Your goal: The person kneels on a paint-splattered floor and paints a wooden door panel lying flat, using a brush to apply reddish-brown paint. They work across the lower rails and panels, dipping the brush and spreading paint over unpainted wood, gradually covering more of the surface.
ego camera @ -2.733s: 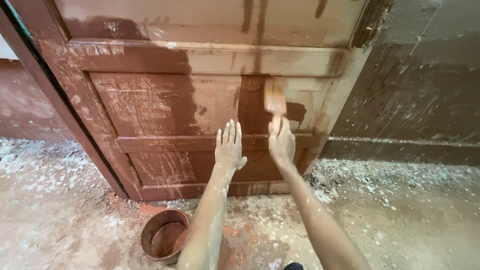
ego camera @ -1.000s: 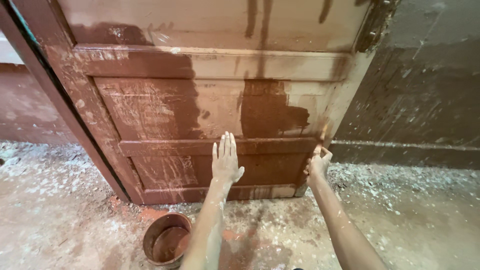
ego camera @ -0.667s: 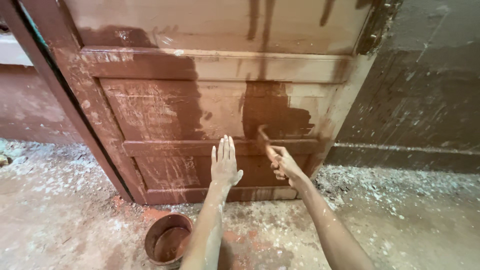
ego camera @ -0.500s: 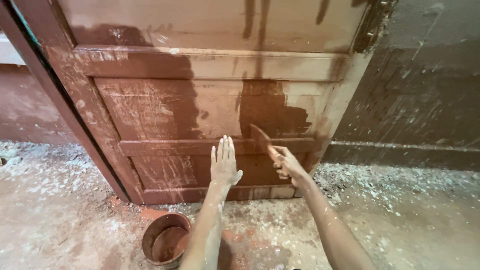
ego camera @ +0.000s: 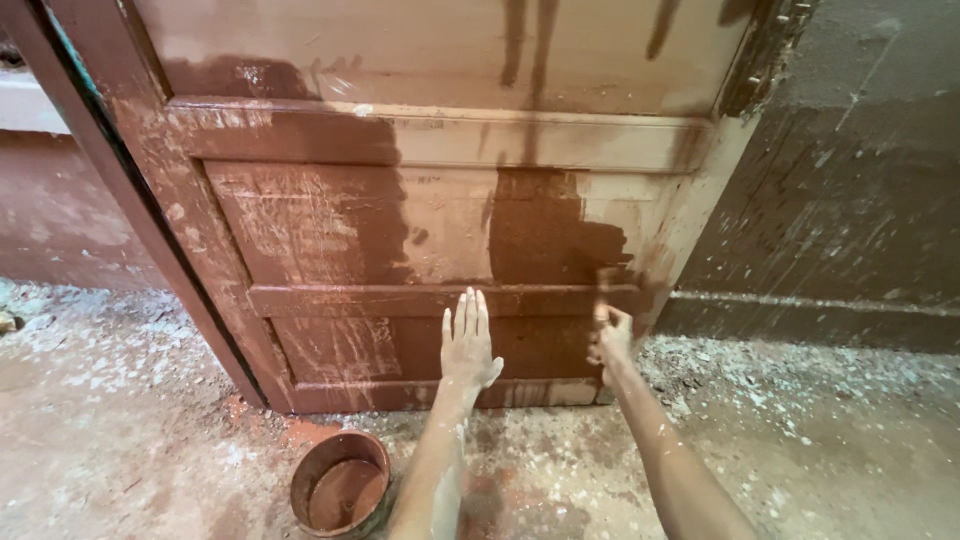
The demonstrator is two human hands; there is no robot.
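Swung upright since before, paintbrush (ego camera: 606, 292) seemingly points bristles-up.

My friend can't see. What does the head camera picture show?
A person's left hand presses flat on a wooden door while the right hand holds a paintbrush against it, spreading brown paint. A round paint pot sits on the dusty floor below.
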